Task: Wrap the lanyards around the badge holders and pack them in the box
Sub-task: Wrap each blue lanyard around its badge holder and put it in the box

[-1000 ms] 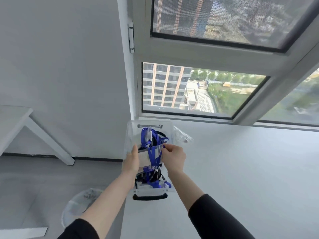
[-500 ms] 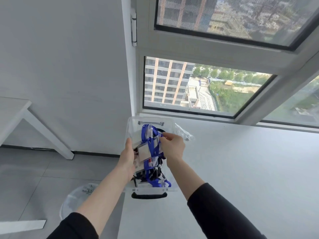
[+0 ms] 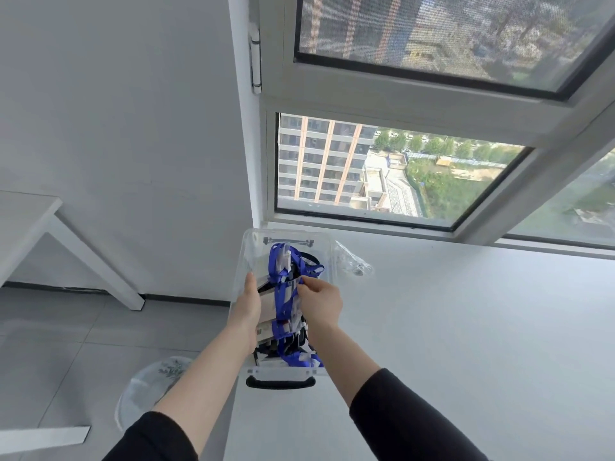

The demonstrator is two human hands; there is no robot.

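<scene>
We looked down at a clear plastic box (image 3: 244, 257) standing on the near left edge of a white table (image 3: 432, 344), its black handle (image 3: 280, 382) facing us. The box was well filled with badge holders bound in blue lanyards (image 3: 290, 347), and more blue strap (image 3: 275, 261) stood up at the far end.

Both hands reached in over the open top and held one badge holder (image 3: 267, 299) between them, just above the packed ones. A blue lanyard (image 3: 283, 302) ran round its middle. The left hand (image 3: 248, 302) lay against the holder's left edge with the thumb pointing up along it. Its fingers went down behind the holder, so we could not see them fully, but the hand plainly held that side. The right hand (image 3: 322, 302) had its fingers curled, and the thumb and forefinger pinched the holder's upper right corner, where the strap crossed. Black sleeves covered both forearms partway up.

Just beside the far right corner of the box lay a crumpled clear plastic bag (image 3: 353, 265). Behind the table was a window (image 3: 382, 168) looking out on tall buildings and trees. On the grey floor to the left stood a round bin (image 3: 149, 390) lined with clear plastic, and farther left was a second white table (image 3: 23, 214) with a slanted leg.
</scene>
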